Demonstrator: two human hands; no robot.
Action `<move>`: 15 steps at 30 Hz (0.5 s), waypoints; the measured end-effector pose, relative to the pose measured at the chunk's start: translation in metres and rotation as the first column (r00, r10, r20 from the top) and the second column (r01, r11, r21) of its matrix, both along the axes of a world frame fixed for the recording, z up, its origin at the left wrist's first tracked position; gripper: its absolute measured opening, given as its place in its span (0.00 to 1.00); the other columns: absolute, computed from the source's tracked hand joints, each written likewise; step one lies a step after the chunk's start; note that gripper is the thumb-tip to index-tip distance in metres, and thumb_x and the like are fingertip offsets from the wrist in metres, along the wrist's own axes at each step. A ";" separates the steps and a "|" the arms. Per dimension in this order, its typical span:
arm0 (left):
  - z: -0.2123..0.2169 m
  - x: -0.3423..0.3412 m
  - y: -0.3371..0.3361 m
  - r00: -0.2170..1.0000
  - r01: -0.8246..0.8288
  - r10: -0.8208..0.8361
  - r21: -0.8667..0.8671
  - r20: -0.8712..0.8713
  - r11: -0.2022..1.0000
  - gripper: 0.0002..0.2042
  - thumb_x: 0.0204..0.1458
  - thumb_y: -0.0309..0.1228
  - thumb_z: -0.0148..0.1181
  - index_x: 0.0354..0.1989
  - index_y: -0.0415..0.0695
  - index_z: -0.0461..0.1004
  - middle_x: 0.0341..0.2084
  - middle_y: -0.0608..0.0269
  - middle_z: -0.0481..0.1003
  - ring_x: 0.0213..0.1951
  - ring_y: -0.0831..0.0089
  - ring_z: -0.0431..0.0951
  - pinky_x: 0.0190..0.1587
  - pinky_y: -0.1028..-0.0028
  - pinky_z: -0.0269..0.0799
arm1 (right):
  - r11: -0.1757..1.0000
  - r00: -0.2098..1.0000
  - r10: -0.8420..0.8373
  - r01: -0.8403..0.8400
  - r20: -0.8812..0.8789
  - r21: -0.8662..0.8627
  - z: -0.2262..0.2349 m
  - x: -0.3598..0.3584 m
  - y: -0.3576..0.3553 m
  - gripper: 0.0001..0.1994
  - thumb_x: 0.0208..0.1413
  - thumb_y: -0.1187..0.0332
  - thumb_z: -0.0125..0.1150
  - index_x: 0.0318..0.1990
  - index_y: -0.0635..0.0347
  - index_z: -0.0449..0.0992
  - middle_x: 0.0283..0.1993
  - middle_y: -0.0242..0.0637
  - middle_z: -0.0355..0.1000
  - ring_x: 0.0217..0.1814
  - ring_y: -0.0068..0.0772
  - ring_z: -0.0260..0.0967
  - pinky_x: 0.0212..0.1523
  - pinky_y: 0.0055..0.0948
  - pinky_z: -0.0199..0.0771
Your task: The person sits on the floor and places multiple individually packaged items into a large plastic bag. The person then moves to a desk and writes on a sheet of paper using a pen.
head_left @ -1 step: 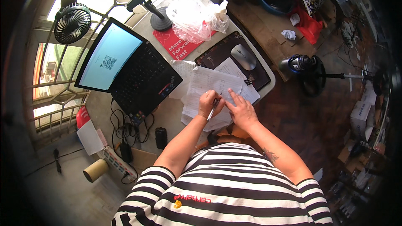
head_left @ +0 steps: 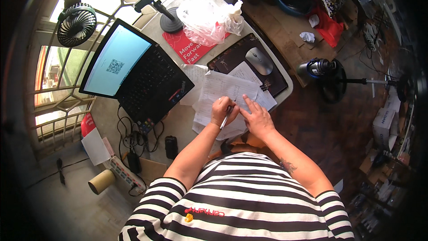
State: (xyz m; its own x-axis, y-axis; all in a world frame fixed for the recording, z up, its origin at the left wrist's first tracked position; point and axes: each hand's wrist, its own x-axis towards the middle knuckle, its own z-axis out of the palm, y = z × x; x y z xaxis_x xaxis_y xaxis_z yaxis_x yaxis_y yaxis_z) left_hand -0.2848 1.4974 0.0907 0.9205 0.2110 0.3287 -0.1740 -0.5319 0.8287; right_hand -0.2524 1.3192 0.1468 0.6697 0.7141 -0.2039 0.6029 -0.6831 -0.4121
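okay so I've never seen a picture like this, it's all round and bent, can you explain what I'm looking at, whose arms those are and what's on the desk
The picture comes from a wide fisheye camera worn on a person's head, looking down, so straight edges bend near the rim. The arms are the wearer's own. The left hand holds a pen over a sheet of paper; the right hand rests flat on the papers beside it. Also on the desk: an open laptop, a grey mouse on a dark mouse pad, a clear plastic bag and a small stand. A fan sits by the window.
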 end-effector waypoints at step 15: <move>-0.002 -0.009 -0.013 0.969 -0.245 0.248 -0.153 0.002 0.957 0.08 0.41 0.19 0.64 0.24 0.39 0.68 0.21 0.59 0.73 0.22 0.74 0.73 0.25 0.76 0.68 | 0.996 0.997 0.075 -0.076 -0.031 -0.052 0.012 0.010 0.000 0.30 0.44 0.74 0.62 0.59 0.40 0.72 0.73 0.41 0.50 0.65 0.41 0.61 0.55 0.40 0.68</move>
